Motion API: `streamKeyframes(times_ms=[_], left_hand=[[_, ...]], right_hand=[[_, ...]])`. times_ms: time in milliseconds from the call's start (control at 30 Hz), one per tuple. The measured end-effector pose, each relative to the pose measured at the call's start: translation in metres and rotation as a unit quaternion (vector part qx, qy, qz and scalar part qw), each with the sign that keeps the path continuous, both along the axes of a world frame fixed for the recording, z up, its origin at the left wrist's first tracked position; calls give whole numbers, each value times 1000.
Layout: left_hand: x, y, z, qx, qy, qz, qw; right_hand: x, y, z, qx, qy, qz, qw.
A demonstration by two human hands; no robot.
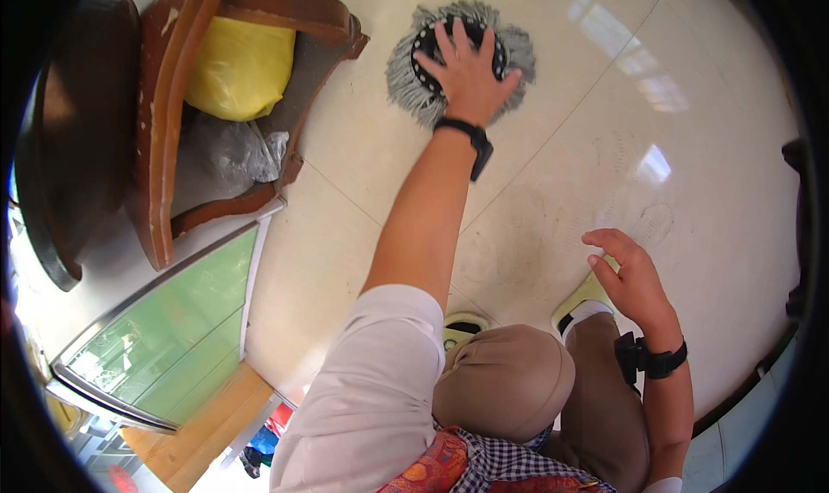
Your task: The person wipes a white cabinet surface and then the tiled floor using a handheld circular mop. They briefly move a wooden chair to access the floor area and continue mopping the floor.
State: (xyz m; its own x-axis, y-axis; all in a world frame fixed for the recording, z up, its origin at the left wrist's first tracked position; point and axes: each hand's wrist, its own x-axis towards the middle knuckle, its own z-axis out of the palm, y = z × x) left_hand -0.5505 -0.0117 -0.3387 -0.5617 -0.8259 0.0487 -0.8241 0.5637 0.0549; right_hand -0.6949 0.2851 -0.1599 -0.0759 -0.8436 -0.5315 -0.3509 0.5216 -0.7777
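A round mop head with grey string strands (405, 75) lies on the pale tiled floor (337, 234). My left hand (471, 88) rests palm down on its black disc (424, 43), which has a ring of white spots at the rim. The fingers are spread flat over the disc and are not wrapped around it. My left arm reaches far forward. My right hand (628, 276) hangs above my right shoe (592, 286), empty, with thumb and fingers apart and slightly bent. Dark bands circle both wrists.
On the left stands worn brown wooden furniture (165, 124) holding a yellow plastic bag (243, 65) and a clear plastic bag (236, 156). Below it are a green-panelled cabinet (175, 324) and a wooden board (201, 422). Shoe prints and smudges (518, 247) mark the floor.
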Motion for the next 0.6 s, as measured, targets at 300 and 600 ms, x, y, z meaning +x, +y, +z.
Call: streamKeyframes(times_ms=[300, 600], left_hand=[[113, -21, 3, 129, 26, 215, 968], [410, 145, -3, -12, -72, 446, 892]], right_hand=[[22, -11, -9, -1, -5, 48, 999], [51, -35, -13, -4, -24, 121, 992]])
